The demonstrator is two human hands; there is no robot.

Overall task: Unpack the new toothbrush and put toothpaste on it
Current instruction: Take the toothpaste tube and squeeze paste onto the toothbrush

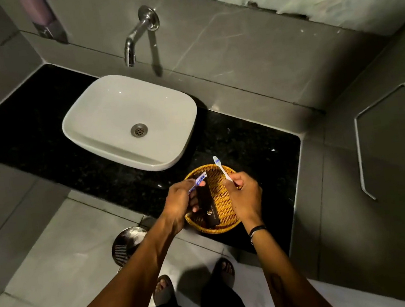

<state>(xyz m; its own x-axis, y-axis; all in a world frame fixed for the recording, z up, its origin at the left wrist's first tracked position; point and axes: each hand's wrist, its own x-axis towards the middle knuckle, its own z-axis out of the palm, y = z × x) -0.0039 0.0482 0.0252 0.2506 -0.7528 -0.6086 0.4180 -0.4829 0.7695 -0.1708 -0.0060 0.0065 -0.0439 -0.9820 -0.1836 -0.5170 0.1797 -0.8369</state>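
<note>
My right hand (244, 196) grips the handle of a white toothbrush (221, 167), whose bristled head points up and away over the basket. My left hand (181, 202) pinches a small white and blue toothpaste tube (198, 181) between thumb and fingers. The same hand's lower fingers also rest against a long dark brown box (207, 204) that lies in the round wicker basket (227, 221). Both hands hover over the basket, a short gap apart.
The basket stands on a black stone counter (68, 160) near its front right. A white basin (127, 122) sits behind it under a chrome wall tap (138, 34). A metal bin (127, 244) stands on the tiled floor below. A metal rail (360, 148) hangs at right.
</note>
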